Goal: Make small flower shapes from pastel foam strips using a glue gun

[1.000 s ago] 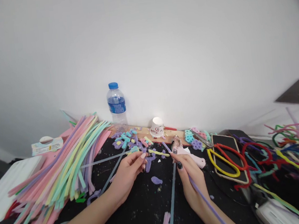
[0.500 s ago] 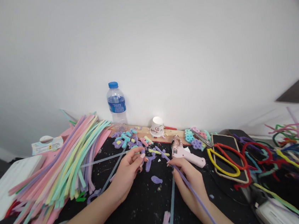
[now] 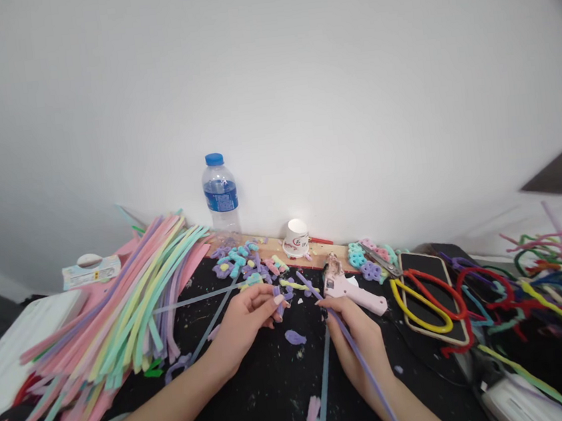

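My right hand is closed round a long purple foam strip that runs back along my forearm, with its tip pointing up-left. My left hand pinches a small purple foam piece at the fingertips, close to the strip's tip. A pink glue gun lies just beyond my right hand on the black table. Another purple scrap lies between my hands.
A sheaf of pastel foam strips fans out at the left. Small foam flowers, a water bottle and a paper cup stand at the back. A phone and tangled coloured pipe cleaners lie at the right.
My right hand has turned the purple strip so its tip swings left, away from the glue gun. My left hand has edged right with the small purple piece.
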### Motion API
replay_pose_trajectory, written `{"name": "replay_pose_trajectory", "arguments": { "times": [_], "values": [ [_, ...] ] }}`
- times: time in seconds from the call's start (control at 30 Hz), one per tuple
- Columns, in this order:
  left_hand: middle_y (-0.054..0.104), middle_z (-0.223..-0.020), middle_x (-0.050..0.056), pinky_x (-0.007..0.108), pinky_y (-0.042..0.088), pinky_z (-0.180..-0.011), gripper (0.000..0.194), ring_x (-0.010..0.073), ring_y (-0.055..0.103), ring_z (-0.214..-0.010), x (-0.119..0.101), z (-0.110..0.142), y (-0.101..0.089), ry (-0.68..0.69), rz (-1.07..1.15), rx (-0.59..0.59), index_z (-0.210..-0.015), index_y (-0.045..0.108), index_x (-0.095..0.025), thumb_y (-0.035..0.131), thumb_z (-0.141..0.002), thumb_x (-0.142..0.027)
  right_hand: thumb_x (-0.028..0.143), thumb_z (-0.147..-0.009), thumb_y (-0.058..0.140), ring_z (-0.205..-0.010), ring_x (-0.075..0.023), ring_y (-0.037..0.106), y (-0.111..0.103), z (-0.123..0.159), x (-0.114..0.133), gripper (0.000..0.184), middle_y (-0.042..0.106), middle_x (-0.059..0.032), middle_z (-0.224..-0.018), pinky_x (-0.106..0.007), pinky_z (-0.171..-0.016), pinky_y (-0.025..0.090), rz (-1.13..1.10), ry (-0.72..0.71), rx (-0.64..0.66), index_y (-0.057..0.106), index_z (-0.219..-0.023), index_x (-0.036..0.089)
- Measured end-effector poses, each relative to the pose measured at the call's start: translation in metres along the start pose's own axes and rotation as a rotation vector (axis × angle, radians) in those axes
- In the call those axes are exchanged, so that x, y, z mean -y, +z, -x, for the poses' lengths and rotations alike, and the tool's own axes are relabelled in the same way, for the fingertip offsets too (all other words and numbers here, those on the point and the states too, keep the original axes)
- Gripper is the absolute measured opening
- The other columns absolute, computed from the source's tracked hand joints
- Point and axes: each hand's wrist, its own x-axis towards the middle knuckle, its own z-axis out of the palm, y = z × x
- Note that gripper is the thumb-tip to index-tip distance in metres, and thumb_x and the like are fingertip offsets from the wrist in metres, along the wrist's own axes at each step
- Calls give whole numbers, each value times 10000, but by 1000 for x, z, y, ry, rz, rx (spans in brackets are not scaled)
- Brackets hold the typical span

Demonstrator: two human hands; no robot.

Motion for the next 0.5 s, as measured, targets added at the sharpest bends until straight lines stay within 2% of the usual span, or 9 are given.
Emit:
{"name": "replay_pose_trajectory", "arguments": {
  "times": [0.13, 0.3, 0.4, 0.5],
  "values": [
    [575, -613, -22, 217, 402, -563, 221, 114, 540, -578, 0, -1, -2, 11, 0, 9, -806, 547, -144, 630, -755, -343, 159, -843, 452, -796, -183, 626, 2, 0, -4, 214, 657, -73, -922, -285, -713, 512, 30, 5, 13, 595, -1001, 172],
    [580, -633, -20, 218, 423, -581, 216, 114, 550, -599, 3, -1, -3, -7, 22, 7, -813, 551, -148, 620, -766, -348, 183, -843, 466, -816, -196, 643, 3, 2, -6, 254, 658, -89, -1016, -289, -674, 537, 44, 9, 29, 585, -1067, 181],
    [578, -639, -15, 229, 430, -588, 222, 123, 556, -612, 1, -2, -4, 0, -14, -1, -829, 548, -145, 607, -773, -351, 163, -836, 462, -960, -223, 616, 3, 2, -8, 306, 636, -101, -1090, -340, -803, 523, 74, -30, 57, 562, -1125, 172],
    [545, -599, -27, 232, 412, -555, 225, 120, 521, -565, -2, -4, -6, 76, -137, -30, -831, 559, -139, 596, -776, -354, 154, -845, 444, -1099, -230, 543, 3, 1, -10, 389, 577, -101, -1195, -389, -930, 458, 83, -74, 114, 487, -1230, 184]
  ]
}}
